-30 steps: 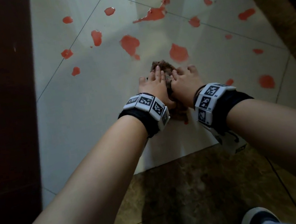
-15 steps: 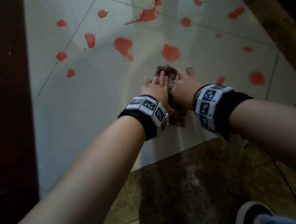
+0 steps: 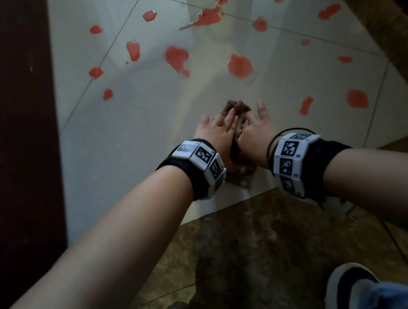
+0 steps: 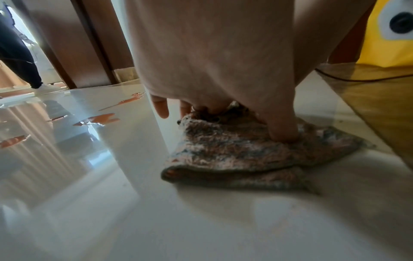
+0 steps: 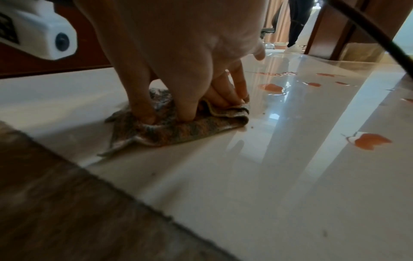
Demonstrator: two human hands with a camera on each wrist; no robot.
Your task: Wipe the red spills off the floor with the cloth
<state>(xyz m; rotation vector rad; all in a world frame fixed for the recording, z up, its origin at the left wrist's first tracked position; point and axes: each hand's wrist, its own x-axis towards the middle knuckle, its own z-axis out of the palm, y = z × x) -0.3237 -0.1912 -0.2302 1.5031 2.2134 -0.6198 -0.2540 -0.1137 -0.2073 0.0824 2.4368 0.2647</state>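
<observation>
A crumpled brownish cloth (image 3: 237, 108) lies on the white tiled floor (image 3: 128, 139), close to the brown threshold. My left hand (image 3: 216, 131) and right hand (image 3: 256, 127) press on it side by side with straight fingers. In the left wrist view the left hand (image 4: 223, 70) pushes its thumb into the folded cloth (image 4: 234, 155). The right hand (image 5: 178, 53) bears down on the cloth (image 5: 178, 130) with its fingertips. Several red spills dot the tiles; the nearest (image 3: 239, 66) is just beyond the cloth, and two more (image 3: 306, 106) (image 3: 357, 98) lie to the right.
A dark wooden door frame (image 3: 7, 132) runs along the left. A brown marble threshold (image 3: 240, 255) lies under my arms, with my shoes (image 3: 349, 283) on it. A brown border strip (image 3: 391, 31) edges the right. A yellow object (image 4: 391, 35) and a cable (image 4: 357, 79) lie nearby.
Both hands have drawn the cloth back towards me, away from the nearest spill. The right hand's fingers have gone from curled to straight and spread.
</observation>
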